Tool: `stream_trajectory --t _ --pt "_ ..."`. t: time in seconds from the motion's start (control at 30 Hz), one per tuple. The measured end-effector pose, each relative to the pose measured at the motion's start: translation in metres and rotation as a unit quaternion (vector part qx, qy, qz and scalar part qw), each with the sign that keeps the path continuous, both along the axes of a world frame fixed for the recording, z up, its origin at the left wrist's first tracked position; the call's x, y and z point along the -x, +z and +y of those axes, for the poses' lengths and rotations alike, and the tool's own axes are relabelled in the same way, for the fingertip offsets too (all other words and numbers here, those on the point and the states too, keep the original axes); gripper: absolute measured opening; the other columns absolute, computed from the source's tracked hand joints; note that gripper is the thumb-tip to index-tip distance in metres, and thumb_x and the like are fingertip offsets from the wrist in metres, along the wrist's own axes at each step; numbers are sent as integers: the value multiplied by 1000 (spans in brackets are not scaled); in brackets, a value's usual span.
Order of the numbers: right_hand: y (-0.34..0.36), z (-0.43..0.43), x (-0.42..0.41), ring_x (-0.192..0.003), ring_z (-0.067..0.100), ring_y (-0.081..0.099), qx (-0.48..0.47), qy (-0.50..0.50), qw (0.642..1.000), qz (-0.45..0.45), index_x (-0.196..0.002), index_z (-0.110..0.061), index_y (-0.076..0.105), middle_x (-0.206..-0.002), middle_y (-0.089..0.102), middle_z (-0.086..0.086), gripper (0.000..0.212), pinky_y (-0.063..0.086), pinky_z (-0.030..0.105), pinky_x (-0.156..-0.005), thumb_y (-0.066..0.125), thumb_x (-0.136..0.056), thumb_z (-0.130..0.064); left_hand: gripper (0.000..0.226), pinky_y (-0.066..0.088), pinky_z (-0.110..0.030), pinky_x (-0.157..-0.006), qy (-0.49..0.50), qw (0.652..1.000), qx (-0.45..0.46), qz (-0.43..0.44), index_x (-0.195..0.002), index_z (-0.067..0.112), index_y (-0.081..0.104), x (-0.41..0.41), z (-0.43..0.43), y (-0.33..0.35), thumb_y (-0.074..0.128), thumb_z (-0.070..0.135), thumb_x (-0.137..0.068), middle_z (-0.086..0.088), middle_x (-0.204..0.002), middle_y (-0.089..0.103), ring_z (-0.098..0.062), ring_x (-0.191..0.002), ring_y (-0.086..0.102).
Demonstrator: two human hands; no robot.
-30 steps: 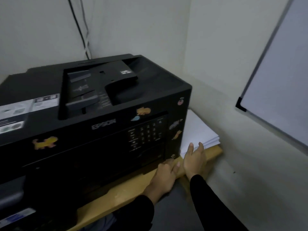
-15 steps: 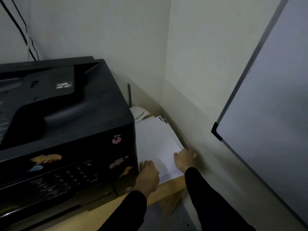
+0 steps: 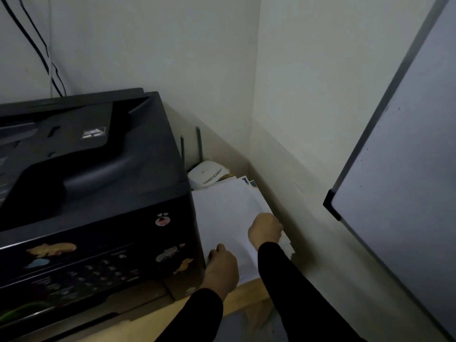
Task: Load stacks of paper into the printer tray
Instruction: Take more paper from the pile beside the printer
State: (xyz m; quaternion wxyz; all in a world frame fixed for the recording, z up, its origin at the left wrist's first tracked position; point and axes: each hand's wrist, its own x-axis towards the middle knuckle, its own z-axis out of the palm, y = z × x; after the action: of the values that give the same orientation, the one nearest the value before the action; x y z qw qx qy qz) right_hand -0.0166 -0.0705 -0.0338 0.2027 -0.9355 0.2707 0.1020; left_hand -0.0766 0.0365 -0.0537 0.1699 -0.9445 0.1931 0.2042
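Moved: right hand [image 3: 265, 229] slid further along paper stack [image 3: 222, 213], toward 1 o'clock.
Grip: fingers curled over edges; closure cannot be told.
Axis: stack runs 12–6 between left hand [image 3: 220, 269] and right.

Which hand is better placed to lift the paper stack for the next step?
Probably the right hand: it lies on the far right edge of the paper stack, fingers curled at the edge. The left hand rests at the near corner, squeezed against the printer.

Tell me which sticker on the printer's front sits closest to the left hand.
The orange sticker low on the printer front's right edge, just beside the left hand. The grey one sits above it; the round red one is higher; the others lie far left.
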Motion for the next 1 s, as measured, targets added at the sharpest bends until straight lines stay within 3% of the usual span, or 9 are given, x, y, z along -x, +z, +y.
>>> stream_trajectory --t 0.1,0.23,0.4,0.53,0.6,0.67,0.8,0.9,1.0 --pt "8 -5 -11 -107 31 65 -133 -33 990 -22 -117 0 61 -119 66 17 30 53 36 -91 54 -94 -18 36 41 -37 -90 2 1000 12 -8 -108 -2 57 2 1 1 35 25 -100 -17 -112 57 -32 -110 44" --pt "22 -14 -19 -115 29 59 -157 -25 986 48 -126 -3 57 -128 60 13 37 49 33 -94 47 -95 -21 37 41 -39 -90 38 999 37 4 -108 -3 57 5 1 3 35 26 -100 -19 -112 57 -32 -109 44" --pt "21 -13 -17 -122 30 55 -131 9 991 39 -127 -2 56 -134 57 15 34 44 35 -103 41 -100 -15 24 38 -38 -93 116 987 99 44 -92 4 49 5 -4 15 36 23 -97 -20 -116 54 -33 -113 42" --pt "25 -30 -16 -109 35 60 -146 5 989 -28 -115 3 60 -120 63 20 28 49 35 -90 44 -97 -11 27 33 -34 -78 212 963 149 71 -77 5 43 2 -13 31 28 8 -98 -22 -125 52 -34 -114 43" --pt "31 -44 -18 -92 35 60 -171 30 983 -54 -92 1 63 -100 64 23 18 47 29 -73 47 -91 -6 28 32 -32 -72 270 941 192 69 -93 5 56 -1 -17 51 29 1 -97 -22 -129 47 -33 -109 44" --pt "38 -57 -19 -97 35 61 -171 52 982 -57 -84 1 64 -93 66 19 16 45 27 -66 52 -89 -9 31 40 -38 -88 301 925 232 16 -119 3 55 -10 -21 70 35 5 -95 -20 -133 41 -36 -120 41" --pt "52 -70 -13 -112 34 59 -262 15 961 -82 -119 8 58 -123 62 20 34 46 34 -89 50 -97 -17 38 32 -39 -109 276 928 236 -85 -126 4 45 -29 -27 117 42 18 -90 -17 -137 39 -35 -129 34" --pt "54 -75 -11 -92 32 62 -415 -62 899 -126 -108 11 60 -107 64 13 22 53 42 -77 57 -92 -4 39 19 -49 -116 220 941 176 -188 -125 4 49 -37 -32 156 41 22 -92 -15 -130 49 -36 -125 38" --pt "69 -72 -12 -95 37 63 -507 -89 844 -155 -112 7 60 -98 68 18 28 48 56 -95 59 -90 -9 45 18 -57 -115 229 910 178 -296 -131 1 44 -45 -37 197 47 24 -92 -20 -137 41 -43 -136 27"
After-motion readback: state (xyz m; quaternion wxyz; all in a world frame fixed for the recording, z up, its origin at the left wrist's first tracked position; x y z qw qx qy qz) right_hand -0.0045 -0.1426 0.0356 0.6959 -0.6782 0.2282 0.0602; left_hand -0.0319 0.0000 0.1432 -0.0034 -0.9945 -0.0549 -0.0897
